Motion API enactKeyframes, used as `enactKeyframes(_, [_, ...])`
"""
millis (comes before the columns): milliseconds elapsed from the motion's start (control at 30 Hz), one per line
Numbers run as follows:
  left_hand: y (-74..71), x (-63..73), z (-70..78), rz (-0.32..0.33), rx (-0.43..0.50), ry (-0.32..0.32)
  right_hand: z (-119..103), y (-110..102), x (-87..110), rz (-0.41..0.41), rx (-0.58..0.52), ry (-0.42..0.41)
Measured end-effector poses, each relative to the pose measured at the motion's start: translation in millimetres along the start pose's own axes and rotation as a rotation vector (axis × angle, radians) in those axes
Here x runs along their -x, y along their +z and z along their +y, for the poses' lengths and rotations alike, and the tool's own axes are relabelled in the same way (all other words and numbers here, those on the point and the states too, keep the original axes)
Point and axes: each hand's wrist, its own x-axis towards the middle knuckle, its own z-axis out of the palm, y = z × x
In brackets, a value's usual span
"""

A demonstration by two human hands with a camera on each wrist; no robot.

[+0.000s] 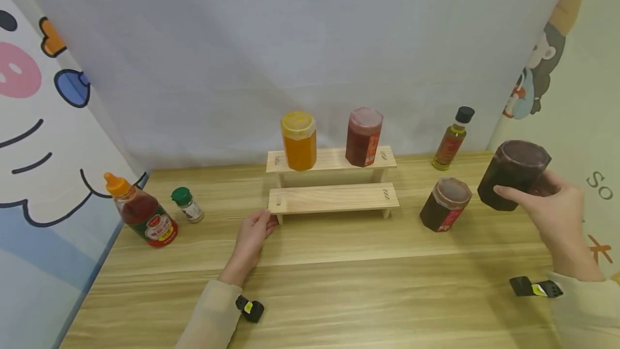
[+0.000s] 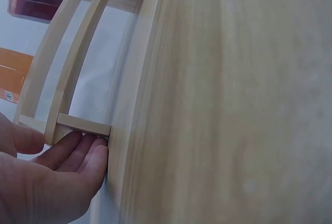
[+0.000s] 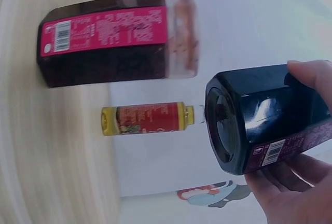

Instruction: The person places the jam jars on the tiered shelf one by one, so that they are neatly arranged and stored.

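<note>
My left hand [image 1: 252,235] grips the front left end of a two-step wooden rack [image 1: 334,198]. In the left wrist view its fingers [image 2: 78,154] curl against the rack's short leg [image 2: 85,124], thumb at the plank's edge. At the right, my right hand [image 1: 559,206] holds a dark, faceted jar [image 1: 508,174] up off the table, thumb on one side and fingers on the other. The right wrist view shows the jar's base [image 3: 224,125] facing the camera. A second dark jar [image 1: 444,206] with a pink label stands on the table left of it.
On the rack's upper step stand a jar of orange-yellow contents [image 1: 299,144] and a dark red jar [image 1: 363,139]. A small oil bottle [image 1: 449,141] stands behind the right-hand jars. Further left are a green-capped shaker [image 1: 189,206] and a red sauce bottle [image 1: 147,217]. A pale curtain [image 1: 310,53] hangs behind.
</note>
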Motion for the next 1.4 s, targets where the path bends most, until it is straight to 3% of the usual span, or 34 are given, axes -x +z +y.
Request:
enactKeyframes(100, [0.1, -0.1, 0.4, -0.001, 0.005, -0.002, -7.3, -0.5, 1.2, -0.023, -0.054, -0.012])
enactKeyframes(333, [-1.2, -1.5, 0.7, -0.003, -0.015, 0.008, -21.4, 7.9, 5.4, -0.061, -0.067, -0.059])
enactKeyframes(533, [-0.7, -0.5, 1.4, -0.003, -0.017, 0.005, -30.1, 18.5, 9.8, -0.13, -0.283, -0.085])
enactKeyframes(600, [-0.6, -0.2, 1.1, -0.001, -0.014, 0.002, -32.4, 22.8, 11.5, -0.144, -0.31, -0.09])
enactKeyframes(1167, [-0.7, -0.4, -0.8, 0.002, -0.01, 0.015, -39.1, 83.0, 26.6, -0.235, -0.029, -0.186])
enactKeyframes(1400, [-0.5, -0.9, -1.7, 0.006, -0.012, 0.012, -40.0, 117.3, 36.6, -0.338, -0.143, -0.2])
